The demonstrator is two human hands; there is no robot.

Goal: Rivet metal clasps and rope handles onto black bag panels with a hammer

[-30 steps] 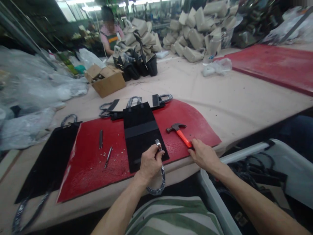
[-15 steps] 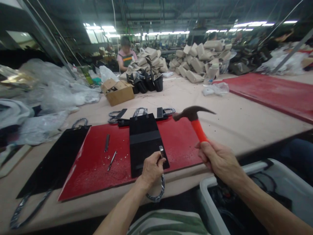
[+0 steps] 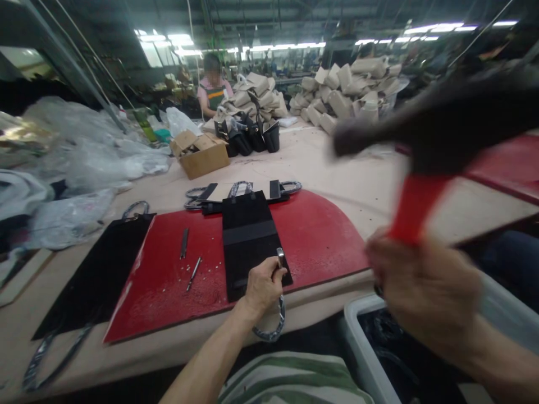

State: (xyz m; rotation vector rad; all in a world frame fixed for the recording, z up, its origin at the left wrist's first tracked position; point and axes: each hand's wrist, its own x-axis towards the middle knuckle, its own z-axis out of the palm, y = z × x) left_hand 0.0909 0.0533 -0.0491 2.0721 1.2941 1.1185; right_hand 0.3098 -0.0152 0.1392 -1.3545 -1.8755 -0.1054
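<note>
My left hand (image 3: 263, 287) is closed on a small metal fitting (image 3: 280, 256) at the near edge of a black bag panel (image 3: 250, 238) lying on a red board (image 3: 320, 235). A dark rope handle (image 3: 273, 325) loops down from that fitting over the table edge. My right hand (image 3: 423, 292) grips the orange handle of a hammer (image 3: 415, 207), raised high and close to the camera, blurred by motion, its dark head up at the right.
A punch tool (image 3: 184, 243), a thin metal pin (image 3: 193, 273) and small rivets lie on the board's left. Another black panel (image 3: 95, 275) lies further left. A cardboard box (image 3: 202, 154), black bags and beige bag piles stand behind; a person sits at the back. A white bin (image 3: 357, 314) is at my right.
My right hand picked the hammer up off the red board and swung it upward toward the camera. My left hand stayed on the fitting at the panel's near edge.
</note>
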